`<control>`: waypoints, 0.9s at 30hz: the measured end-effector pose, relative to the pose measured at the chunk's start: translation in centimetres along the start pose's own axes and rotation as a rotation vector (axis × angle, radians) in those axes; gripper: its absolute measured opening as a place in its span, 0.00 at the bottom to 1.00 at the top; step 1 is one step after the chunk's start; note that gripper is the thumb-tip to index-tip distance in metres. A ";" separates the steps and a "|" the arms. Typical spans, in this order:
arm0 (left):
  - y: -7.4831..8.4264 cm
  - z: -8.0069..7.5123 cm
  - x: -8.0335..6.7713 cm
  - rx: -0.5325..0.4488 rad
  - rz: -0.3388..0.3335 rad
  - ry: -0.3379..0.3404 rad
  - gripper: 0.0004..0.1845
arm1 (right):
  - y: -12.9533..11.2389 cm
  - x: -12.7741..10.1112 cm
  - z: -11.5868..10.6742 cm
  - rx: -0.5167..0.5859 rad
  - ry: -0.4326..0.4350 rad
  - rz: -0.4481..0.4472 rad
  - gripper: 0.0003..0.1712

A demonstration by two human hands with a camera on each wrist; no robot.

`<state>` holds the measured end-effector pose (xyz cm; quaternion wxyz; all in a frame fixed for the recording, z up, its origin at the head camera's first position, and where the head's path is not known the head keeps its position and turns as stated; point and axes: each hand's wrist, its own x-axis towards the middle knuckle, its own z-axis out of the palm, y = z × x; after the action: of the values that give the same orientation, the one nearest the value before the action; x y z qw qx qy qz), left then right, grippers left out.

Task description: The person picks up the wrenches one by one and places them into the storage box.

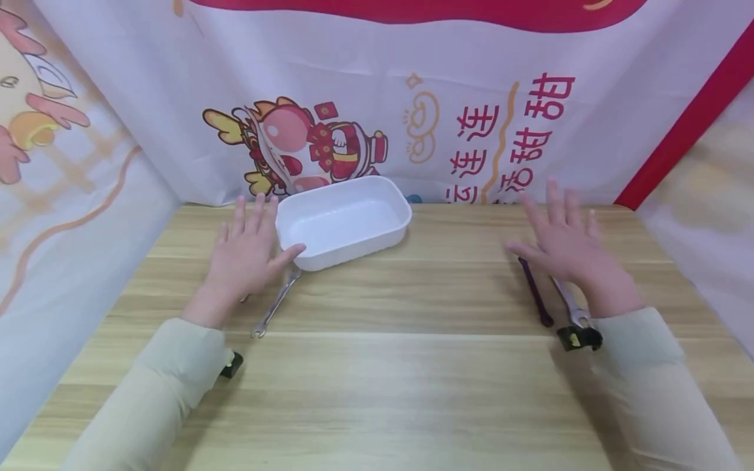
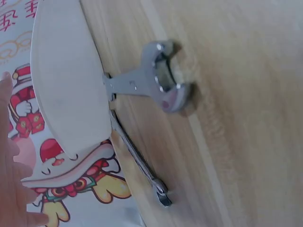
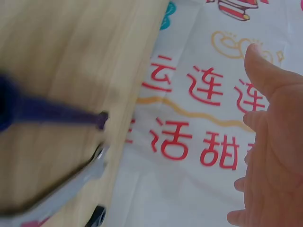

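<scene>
A shiny silver metal wrench [image 1: 275, 303] lies flat, just left of a white plastic tub [image 1: 343, 222], far on the table.

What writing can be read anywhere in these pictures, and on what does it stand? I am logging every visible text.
"连连" in red, on the printed backdrop cloth.
"甜甜" in red, on the same cloth, right of it.
"运" and "活", partly cut off at the table edge, same cloth.
White tray, wrenches and dark tool: no readable marking.
</scene>
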<state>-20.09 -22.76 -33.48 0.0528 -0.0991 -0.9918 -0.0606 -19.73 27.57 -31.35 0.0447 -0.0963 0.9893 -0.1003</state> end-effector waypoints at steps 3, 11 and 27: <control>-0.4 0.2 0.3 -0.040 -0.003 0.011 0.53 | -0.6 0.6 -0.4 0.030 -0.009 -0.023 0.56; -1.3 0.3 0.5 -0.232 -0.067 0.023 0.49 | -1.9 2.9 -2.1 0.110 0.021 -0.065 0.53; -3.4 -0.1 2.7 -0.573 -0.236 -0.192 0.54 | -5.2 7.4 -2.0 0.585 -0.156 -0.129 0.47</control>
<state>-23.38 -25.59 -33.40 -0.0782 0.0005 -0.9395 -0.3334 -26.25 21.47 -28.83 0.1400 -0.1496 0.9038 -0.3758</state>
